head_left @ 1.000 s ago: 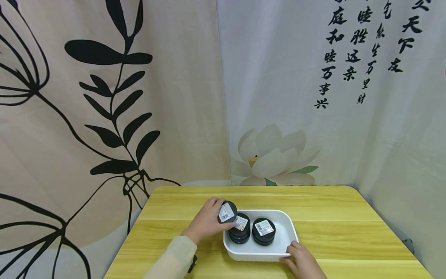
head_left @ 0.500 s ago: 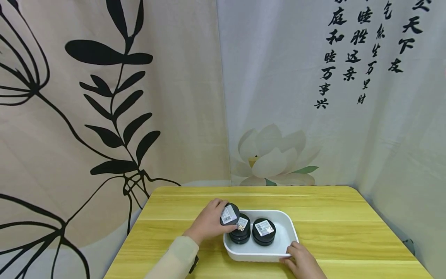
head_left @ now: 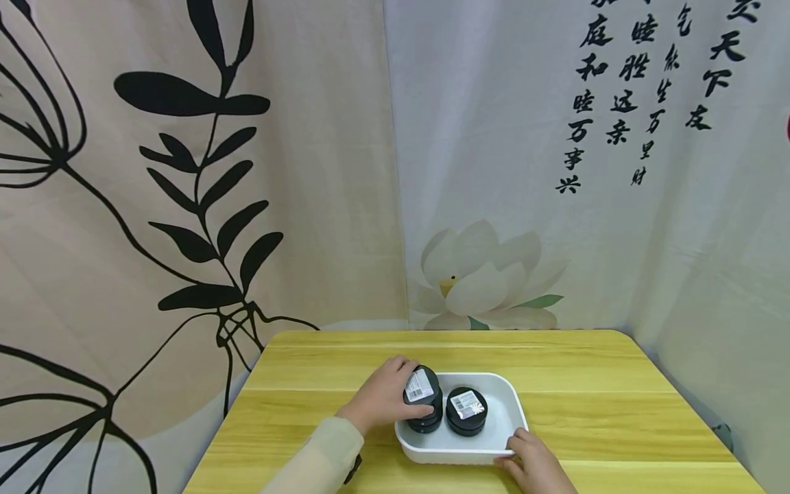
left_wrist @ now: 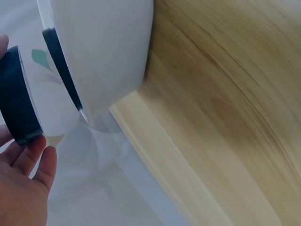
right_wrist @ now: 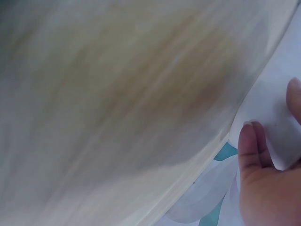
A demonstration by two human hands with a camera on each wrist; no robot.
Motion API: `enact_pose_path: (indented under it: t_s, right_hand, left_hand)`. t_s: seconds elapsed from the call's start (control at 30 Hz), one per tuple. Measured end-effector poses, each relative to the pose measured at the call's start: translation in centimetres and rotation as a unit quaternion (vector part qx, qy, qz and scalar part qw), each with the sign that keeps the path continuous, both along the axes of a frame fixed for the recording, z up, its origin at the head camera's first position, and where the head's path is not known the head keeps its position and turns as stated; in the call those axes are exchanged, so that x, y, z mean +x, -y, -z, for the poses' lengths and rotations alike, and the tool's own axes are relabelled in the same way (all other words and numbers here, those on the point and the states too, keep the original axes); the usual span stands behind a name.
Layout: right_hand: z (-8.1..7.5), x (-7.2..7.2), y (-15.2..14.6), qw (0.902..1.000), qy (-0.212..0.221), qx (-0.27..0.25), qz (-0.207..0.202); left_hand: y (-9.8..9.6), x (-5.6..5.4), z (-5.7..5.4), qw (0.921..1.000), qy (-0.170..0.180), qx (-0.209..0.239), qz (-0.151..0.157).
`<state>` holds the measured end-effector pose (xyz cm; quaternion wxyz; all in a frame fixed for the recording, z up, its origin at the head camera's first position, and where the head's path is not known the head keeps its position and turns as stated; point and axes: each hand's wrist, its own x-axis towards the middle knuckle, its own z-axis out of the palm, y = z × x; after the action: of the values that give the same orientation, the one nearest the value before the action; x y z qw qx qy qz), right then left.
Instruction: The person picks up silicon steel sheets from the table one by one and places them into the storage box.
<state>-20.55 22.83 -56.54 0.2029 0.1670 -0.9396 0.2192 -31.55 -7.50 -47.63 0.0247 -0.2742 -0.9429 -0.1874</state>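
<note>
My left hand [head_left: 390, 394] grips a black round jar [head_left: 421, 385] with a white barcode label, tilted over the left side of a white tray [head_left: 507, 412]. Directly below it, other black jars [head_left: 426, 423] form a stack, mostly hidden by the hand and held jar. A second group of stacked black jars [head_left: 467, 412] stands mid-tray, its top label showing. The left wrist view shows the held jar [left_wrist: 19, 96] between thumb and fingers, just apart from a dark jar edge [left_wrist: 63, 68] above the tray rim. My right hand [head_left: 533, 461] pinches the tray's front right corner.
The tray stands on a yellow wood-grain table [head_left: 617, 398]. Behind the table hangs a curtain [head_left: 333, 171] printed with dark plants, a pale lotus and black characters. The table's back edge lies beyond the tray.
My left hand has moved right and slightly down with the jar, from the tray's left edge to over the left stack. The right hand and tray have stayed put.
</note>
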Motion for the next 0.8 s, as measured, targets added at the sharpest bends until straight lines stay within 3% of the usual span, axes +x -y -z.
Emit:
enact_pose_path:
  t_s: [0.3,0.63,0.8]
  right_hand:
    - [0.2,0.1,-0.1,0.9999,-0.014,-0.002,-0.007]
    - [-0.2,0.1,0.0,1.0,-0.003,-0.001,-0.006]
    - [0.0,0.1,-0.1,0.9997,-0.022,-0.003,-0.011]
  left_hand:
    - [-1.6,0.2,-0.3,0.9988,-0.025,-0.014,0.04]
    - [-3.1,0.2,-0.3,0.9977,-0.023,-0.037,0.053]
    - [-3.7,-0.2,-0.2,0.997,-0.024,-0.047,0.057]
